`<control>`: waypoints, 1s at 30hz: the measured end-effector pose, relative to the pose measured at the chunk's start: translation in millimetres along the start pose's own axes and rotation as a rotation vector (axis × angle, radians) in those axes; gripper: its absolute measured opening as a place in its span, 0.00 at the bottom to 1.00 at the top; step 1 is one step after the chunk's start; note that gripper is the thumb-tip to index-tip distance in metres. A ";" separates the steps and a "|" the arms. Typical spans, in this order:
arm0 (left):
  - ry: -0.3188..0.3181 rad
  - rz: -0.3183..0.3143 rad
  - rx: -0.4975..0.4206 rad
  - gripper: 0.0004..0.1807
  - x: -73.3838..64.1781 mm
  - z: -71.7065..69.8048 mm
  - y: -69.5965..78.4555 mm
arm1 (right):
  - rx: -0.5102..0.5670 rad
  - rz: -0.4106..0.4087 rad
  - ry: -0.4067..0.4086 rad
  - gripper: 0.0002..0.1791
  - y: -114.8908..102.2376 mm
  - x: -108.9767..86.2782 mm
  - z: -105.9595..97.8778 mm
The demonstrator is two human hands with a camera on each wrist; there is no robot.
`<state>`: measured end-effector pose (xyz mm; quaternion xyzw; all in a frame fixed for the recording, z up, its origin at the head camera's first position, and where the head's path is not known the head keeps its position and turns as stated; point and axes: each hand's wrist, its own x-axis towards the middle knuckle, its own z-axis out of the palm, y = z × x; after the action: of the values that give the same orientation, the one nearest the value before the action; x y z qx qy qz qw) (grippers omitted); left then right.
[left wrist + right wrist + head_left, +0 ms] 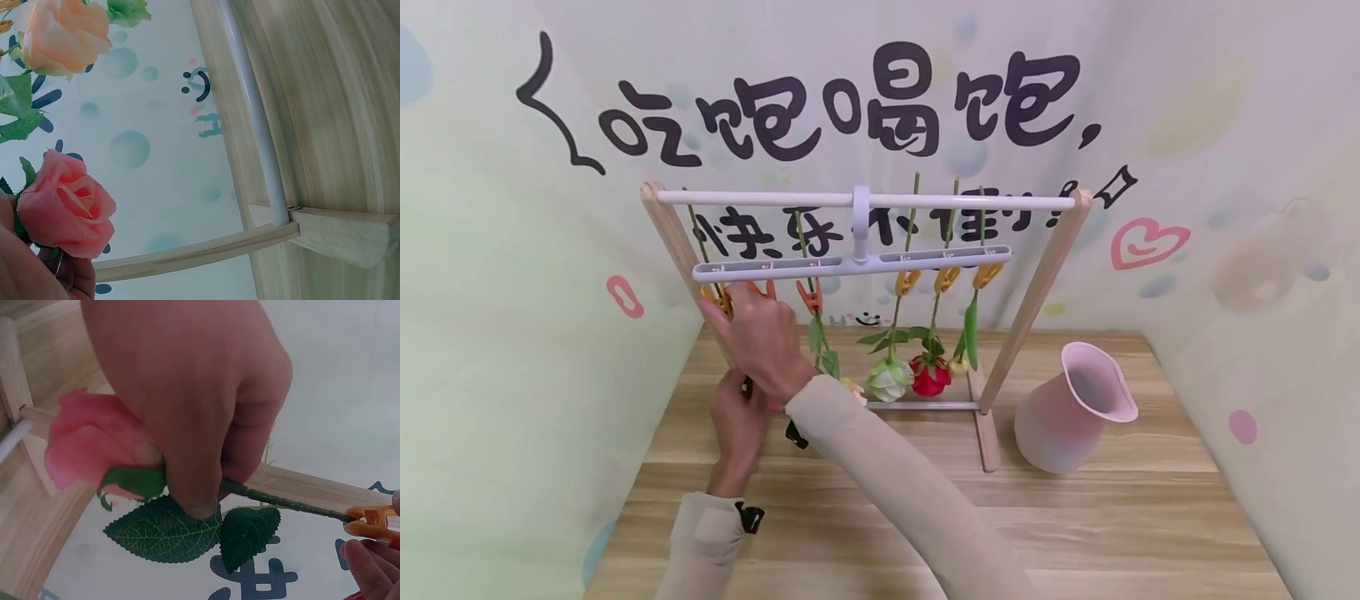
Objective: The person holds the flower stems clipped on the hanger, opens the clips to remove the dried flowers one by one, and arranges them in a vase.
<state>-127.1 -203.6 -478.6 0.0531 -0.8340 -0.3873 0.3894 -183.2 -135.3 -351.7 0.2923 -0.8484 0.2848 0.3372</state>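
My left hand (194, 394) grips the green stem of a pink rose (69, 206) just behind its bloom, with the bloom hanging downward. Higher up, my right hand (763, 337) is at the left end of a pale lavender clip hanger (850, 267). In the right wrist view its fingers (369, 569) pinch a yellow-orange clip (372, 522), where the rose stem ends from sight. An orange-red clip (810, 297) beside that hand bears a peach rose (62, 34). Most of the pink rose is hidden behind my hands in the head view.
The hanger hooks over the white top rod (760, 198) of a wooden stand (1033, 300). On its right half hang a pale green-white rose (891, 382), a red rose (931, 377) and a small pale yellow flower (958, 365). A pink vase (1060, 425) stands right on the table (880, 517).
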 end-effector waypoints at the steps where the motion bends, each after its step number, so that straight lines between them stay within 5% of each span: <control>1: 0.001 0.000 0.002 0.06 0.1 0.0 0.2 | 0.009 0.002 0.000 0.19 0.3 0.7 -0.1; 17: -0.036 -0.051 -0.010 0.07 1.1 -2.9 1.6 | 0.005 -0.054 0.006 0.11 -3.2 3.8 -1.6; 30: -0.041 -0.028 0.004 0.13 -4.0 -2.8 -6.5 | 0.032 -0.048 -0.033 0.10 -4.5 3.1 -3.1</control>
<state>-123.8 -208.2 -484.3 0.0573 -0.8418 -0.3921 0.3666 -180.6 -137.2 -346.2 0.3227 -0.8418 0.2852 0.3254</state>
